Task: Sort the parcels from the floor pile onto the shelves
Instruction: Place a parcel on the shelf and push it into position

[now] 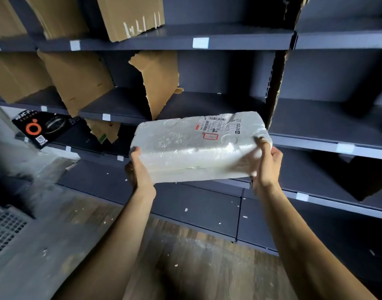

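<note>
Both my hands grip one white foam parcel [196,148], my left hand [140,169] at its left end and my right hand [267,167] at its right, holding it in the air before the shelves [229,43]. It is not shelved yet, and the floor pile is out of sight, so I cannot judge what remains. The shelves hold leaning cardboard sheets [77,79] and a black box [43,128] lower left.
</note>
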Available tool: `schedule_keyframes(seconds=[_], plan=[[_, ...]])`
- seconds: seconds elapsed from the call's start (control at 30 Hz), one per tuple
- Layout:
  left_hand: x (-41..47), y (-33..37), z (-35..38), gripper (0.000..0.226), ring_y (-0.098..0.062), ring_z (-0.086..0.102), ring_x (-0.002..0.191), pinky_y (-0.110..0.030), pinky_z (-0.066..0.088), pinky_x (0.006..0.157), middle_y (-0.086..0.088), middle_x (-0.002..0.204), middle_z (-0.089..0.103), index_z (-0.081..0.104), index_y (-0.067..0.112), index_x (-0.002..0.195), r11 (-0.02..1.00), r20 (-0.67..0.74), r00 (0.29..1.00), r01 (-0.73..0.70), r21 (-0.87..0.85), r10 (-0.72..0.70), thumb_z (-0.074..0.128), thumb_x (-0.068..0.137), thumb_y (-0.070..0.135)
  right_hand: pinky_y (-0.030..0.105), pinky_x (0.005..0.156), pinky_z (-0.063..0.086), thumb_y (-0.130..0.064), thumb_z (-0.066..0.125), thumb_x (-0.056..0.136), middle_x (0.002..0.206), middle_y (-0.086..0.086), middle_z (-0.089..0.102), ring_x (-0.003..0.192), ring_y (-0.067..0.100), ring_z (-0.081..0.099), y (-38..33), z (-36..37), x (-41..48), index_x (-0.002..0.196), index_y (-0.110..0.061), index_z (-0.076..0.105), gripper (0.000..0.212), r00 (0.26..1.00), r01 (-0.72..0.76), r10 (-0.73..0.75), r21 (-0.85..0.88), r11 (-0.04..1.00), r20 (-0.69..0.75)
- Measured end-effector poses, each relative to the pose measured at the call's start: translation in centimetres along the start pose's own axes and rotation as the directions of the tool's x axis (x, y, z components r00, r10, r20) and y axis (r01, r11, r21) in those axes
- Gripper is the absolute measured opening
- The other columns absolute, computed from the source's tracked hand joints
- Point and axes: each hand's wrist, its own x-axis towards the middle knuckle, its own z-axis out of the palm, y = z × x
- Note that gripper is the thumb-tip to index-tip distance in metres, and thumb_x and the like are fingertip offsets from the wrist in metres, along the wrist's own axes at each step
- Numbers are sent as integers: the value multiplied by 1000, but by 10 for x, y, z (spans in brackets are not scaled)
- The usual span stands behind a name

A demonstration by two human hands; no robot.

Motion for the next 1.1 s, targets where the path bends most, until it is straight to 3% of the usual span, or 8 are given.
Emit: schedule_keyframes(seconds=[0.17, 0.37, 0.5, 0.67, 0.73, 0.8, 0.9, 1.1], plan=[[30, -13, 0, 78, -32, 71, 107, -61, 53, 97, -3, 113, 76, 73, 25, 110, 993, -96, 995, 23, -115, -34, 74, 55, 82, 49, 102, 51, -74, 78, 62, 125, 5, 65, 118, 26, 62, -17, 32, 4, 112, -25, 58, 72, 999, 34, -34, -18, 999, 14], [41, 8, 5, 79, -32, 74, 107, -60, 54, 98, -2, 116, 78, 77, 29, 114, 993, 93, 993, 76, -94, -68, 72, 56, 83, 40, 108, 46, -53, 69, 86, 119, -13, 64, 111, 5, 58, -35, 77, 22, 129, -27, 61, 50, 986, 167, -167, 11, 986, -22], [38, 11, 4, 81, -33, 76, 102, -67, 57, 88, -6, 113, 78, 72, 21, 117, 991, 168, 978, 129, -43, -120, 74, 58, 76, 38, 119, 35, -57, 64, 87, 153, 1, 49, 138, 18, 48, -33, 112, 29, 149, -21, 44, 74, 969, 248, -248, -41, 968, 16], [-9, 13, 17, 90, -26, 67, 114, -58, 60, 81, -1, 128, 66, 51, 24, 133, 970, 262, 941, 235, -57, -212, 84, 57, 59, 49, 128, 15, -64, 62, 89, 172, -1, 16, 157, 21, 18, -14, 153, 17, 164, -25, 20, 94, 976, 160, -145, -83, 984, 161], [-23, 10, 30, 99, -16, 60, 113, -55, 59, 88, 7, 127, 57, 44, 27, 135, 968, 266, 934, 251, -14, -238, 86, 51, 58, 52, 128, 17, -64, 61, 91, 171, 1, 20, 157, 21, 21, -6, 164, 14, 162, -23, 25, 90, 967, 139, -109, -115, 984, 232], [-36, 13, 46, 83, -9, 56, 107, -54, 56, 97, 12, 119, 55, 47, 28, 133, 968, 282, 926, 246, 57, -252, 86, 65, 55, 53, 124, 32, -68, 63, 84, 161, 5, 42, 148, 23, 42, -1, 168, 9, 152, -19, 43, 86, 960, 117, -79, -128, 985, 267], [-44, 16, 67, 67, -13, 53, 119, -57, 48, 104, 8, 132, 55, 50, 29, 138, 955, 346, 890, 274, 115, -297, 78, 82, 51, 50, 107, 52, -59, 62, 85, 127, 5, 70, 119, 23, 69, -9, 169, -2, 118, -24, 68, 48, 957, 107, -78, -90, 990, 281], [-33, 22, 83, 66, -10, 50, 117, -53, 47, 109, 7, 133, 48, 46, 28, 145, 960, 400, 873, 243, 139, -279, 74, 88, 43, 27, 73, 46, -28, 55, 103, 86, -22, 73, 68, -10, 66, -31, 164, 3, 122, -10, 71, 30, 928, 162, -98, -152, 975, 361]])
